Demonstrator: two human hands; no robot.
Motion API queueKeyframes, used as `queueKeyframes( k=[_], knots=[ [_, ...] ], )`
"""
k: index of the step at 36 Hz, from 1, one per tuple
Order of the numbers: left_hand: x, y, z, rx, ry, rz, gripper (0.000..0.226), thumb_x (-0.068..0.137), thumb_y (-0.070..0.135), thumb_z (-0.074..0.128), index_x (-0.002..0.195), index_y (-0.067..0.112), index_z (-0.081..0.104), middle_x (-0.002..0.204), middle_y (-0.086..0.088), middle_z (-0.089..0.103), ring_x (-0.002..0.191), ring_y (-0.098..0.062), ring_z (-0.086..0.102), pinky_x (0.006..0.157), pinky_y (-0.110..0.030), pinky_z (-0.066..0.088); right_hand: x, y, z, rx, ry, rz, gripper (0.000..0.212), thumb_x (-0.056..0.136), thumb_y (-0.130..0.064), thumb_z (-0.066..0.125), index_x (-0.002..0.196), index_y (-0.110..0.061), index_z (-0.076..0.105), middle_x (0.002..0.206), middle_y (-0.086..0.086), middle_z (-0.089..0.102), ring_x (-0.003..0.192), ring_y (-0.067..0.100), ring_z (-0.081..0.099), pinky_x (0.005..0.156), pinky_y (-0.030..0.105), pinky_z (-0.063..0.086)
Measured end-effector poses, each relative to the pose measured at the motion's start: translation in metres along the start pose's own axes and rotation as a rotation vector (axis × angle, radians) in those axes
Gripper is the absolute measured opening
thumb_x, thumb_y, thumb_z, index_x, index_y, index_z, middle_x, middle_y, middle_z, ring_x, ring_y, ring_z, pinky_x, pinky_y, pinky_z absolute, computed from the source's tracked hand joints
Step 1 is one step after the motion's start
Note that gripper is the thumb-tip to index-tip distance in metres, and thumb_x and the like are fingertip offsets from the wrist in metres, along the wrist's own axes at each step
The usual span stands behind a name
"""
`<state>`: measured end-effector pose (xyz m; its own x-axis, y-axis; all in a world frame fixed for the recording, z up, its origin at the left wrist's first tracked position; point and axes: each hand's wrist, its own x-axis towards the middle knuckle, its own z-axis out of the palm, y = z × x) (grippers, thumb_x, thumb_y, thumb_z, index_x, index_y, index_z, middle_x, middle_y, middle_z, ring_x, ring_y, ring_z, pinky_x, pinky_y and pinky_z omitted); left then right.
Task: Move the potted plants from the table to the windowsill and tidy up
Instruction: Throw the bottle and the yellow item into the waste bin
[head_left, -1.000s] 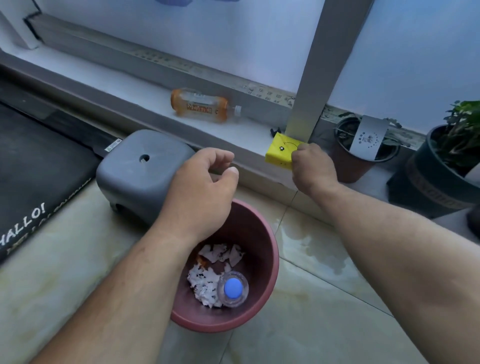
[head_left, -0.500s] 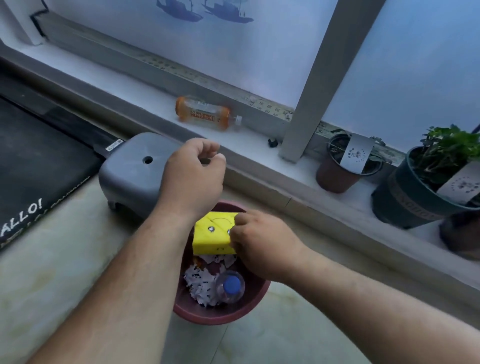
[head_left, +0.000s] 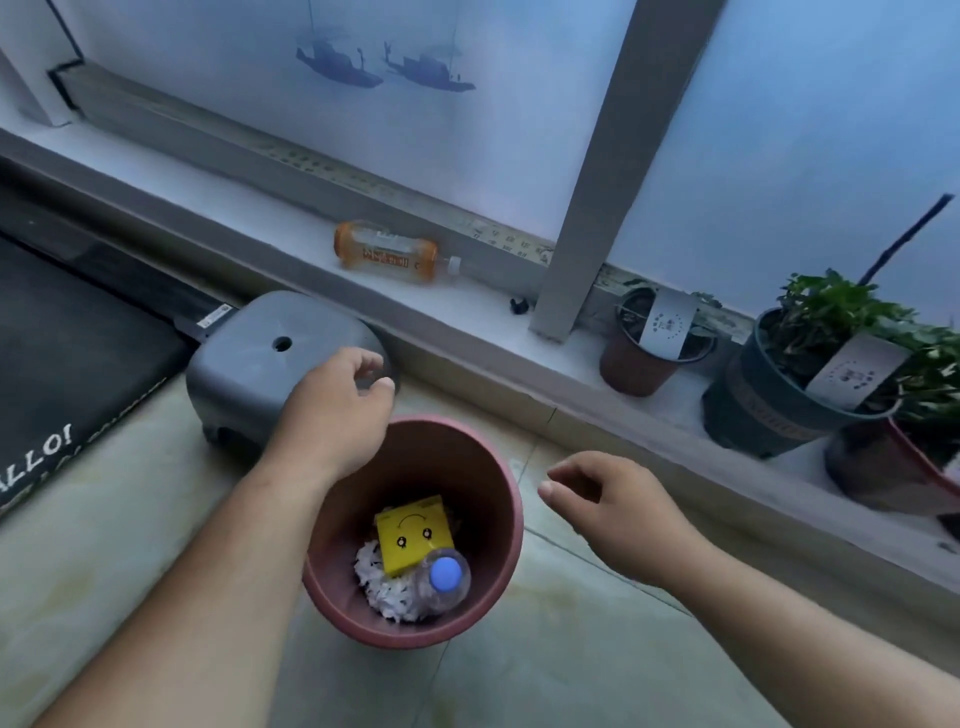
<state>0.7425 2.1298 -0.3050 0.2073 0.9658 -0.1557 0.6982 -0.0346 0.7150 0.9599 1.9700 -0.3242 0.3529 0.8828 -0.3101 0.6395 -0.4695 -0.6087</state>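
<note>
Closest in: red bin (head_left: 498, 525) on the floor tiles, already holding shredded paper, a clear bottle with a blue cap (head_left: 445, 575) and a yellow box with a little face (head_left: 414, 535). Left hand (head_left: 332, 415) hanging over the bin's far-left rim, fingers loosely curled, gripping nothing. Right hand (head_left: 618, 512) just right of the bin, half open, also empty. Grey plastic stool (head_left: 265, 364) right behind the left hand.

Further back, up on the windowsill (head_left: 291, 244): an orange drink bottle (head_left: 387, 253) lying on its side, long axis running along the sill, cap end pointing right. Sits beyond and slightly right of the left hand, so looks like the left hand's job, probably grabbing across the middle. Right hand well off to the side of it.

Potted plants (head_left: 810, 364) already parked on the sill, far right.
</note>
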Motion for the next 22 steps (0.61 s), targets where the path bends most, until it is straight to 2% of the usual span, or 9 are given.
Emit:
queueKeyframes(
  k=[4,6,8,10,12,16,18,20,22],
  knots=[
    [0.002,-0.029,0.002,0.278,-0.122,-0.078,0.043,0.094,0.031,0.056,0.135,0.019,0.055,0.139,-0.007,0.058,0.124,-0.026,0.058,0.105,-0.038,0.045,-0.021,0.006,0.015,0.532,-0.104,0.329,0.019,0.097,-0.023,0.065,0.113,-0.013,0.066,0.103,0.014,0.072,0.079,0.016,0.071,0.069,0.032,0.062],
    [0.002,-0.043,0.004,0.406,-0.190,-0.129,0.045,0.095,0.030,0.053,0.137,0.016,0.053,0.141,-0.009,0.056,0.126,-0.028,0.056,0.105,-0.038,0.046,-0.023,0.010,0.032,0.599,-0.158,0.428,0.023,0.096,-0.023,0.064,0.115,-0.012,0.064,0.109,0.016,0.069,0.080,0.018,0.071,0.067,0.033,0.060],
    [-0.001,-0.054,0.005,0.492,-0.269,-0.183,0.038,0.095,0.029,0.051,0.130,0.016,0.057,0.130,-0.010,0.064,0.113,-0.030,0.063,0.093,-0.036,0.052,-0.022,0.012,0.051,0.579,-0.231,0.467,0.026,0.094,-0.026,0.062,0.113,-0.008,0.064,0.102,0.012,0.065,0.077,0.019,0.068,0.061,0.031,0.056],
    [-0.003,-0.062,0.005,0.489,-0.320,-0.263,0.024,0.092,0.024,0.049,0.112,0.019,0.060,0.103,-0.009,0.070,0.081,-0.030,0.067,0.066,-0.034,0.057,-0.022,0.007,0.065,0.571,-0.292,0.476,0.028,0.093,-0.027,0.060,0.110,-0.005,0.063,0.092,0.009,0.061,0.071,0.020,0.061,0.056,0.030,0.051],
    [-0.004,-0.068,0.006,0.465,-0.357,-0.355,0.020,0.084,0.016,0.045,0.099,0.020,0.058,0.088,-0.010,0.069,0.068,-0.031,0.068,0.052,-0.038,0.060,-0.020,0.005,0.073,0.580,-0.316,0.492,0.023,0.094,-0.020,0.055,0.111,-0.005,0.060,0.089,0.010,0.062,0.069,0.021,0.057,0.056,0.031,0.047],
    [-0.005,-0.073,0.009,0.403,-0.384,-0.449,0.026,0.074,0.003,0.043,0.090,0.013,0.061,0.081,-0.017,0.072,0.065,-0.038,0.074,0.052,-0.051,0.062,-0.013,0.010,0.081,0.576,-0.294,0.526,0.024,0.091,-0.003,0.044,0.111,-0.001,0.056,0.080,0.014,0.070,0.062,0.021,0.060,0.056,0.033,0.048],
    [-0.003,-0.075,0.012,0.345,-0.364,-0.470,0.027,0.075,-0.001,0.042,0.089,0.012,0.062,0.076,-0.018,0.072,0.057,-0.036,0.072,0.051,-0.046,0.061,-0.010,0.012,0.082,0.586,-0.262,0.536,0.023,0.090,0.002,0.041,0.110,0.001,0.053,0.076,0.014,0.069,0.061,0.022,0.060,0.055,0.033,0.049],
    [0.000,-0.078,0.014,0.249,-0.334,-0.493,0.027,0.079,-0.004,0.043,0.089,0.010,0.063,0.067,-0.016,0.067,0.047,-0.031,0.060,0.051,-0.041,0.058,-0.009,0.014,0.083,0.604,-0.225,0.545,0.021,0.090,0.004,0.040,0.108,0.001,0.051,0.075,0.015,0.067,0.062,0.024,0.058,0.054,0.032,0.048],
    [0.003,-0.078,0.017,0.166,-0.315,-0.511,0.025,0.085,-0.004,0.043,0.092,0.009,0.064,0.064,-0.016,0.063,0.046,-0.027,0.053,0.054,-0.043,0.056,-0.006,0.016,0.082,0.648,-0.180,0.546,0.020,0.090,0.005,0.039,0.106,0.001,0.051,0.075,0.016,0.064,0.063,0.026,0.054,0.054,0.033,0.044]
  ],
)
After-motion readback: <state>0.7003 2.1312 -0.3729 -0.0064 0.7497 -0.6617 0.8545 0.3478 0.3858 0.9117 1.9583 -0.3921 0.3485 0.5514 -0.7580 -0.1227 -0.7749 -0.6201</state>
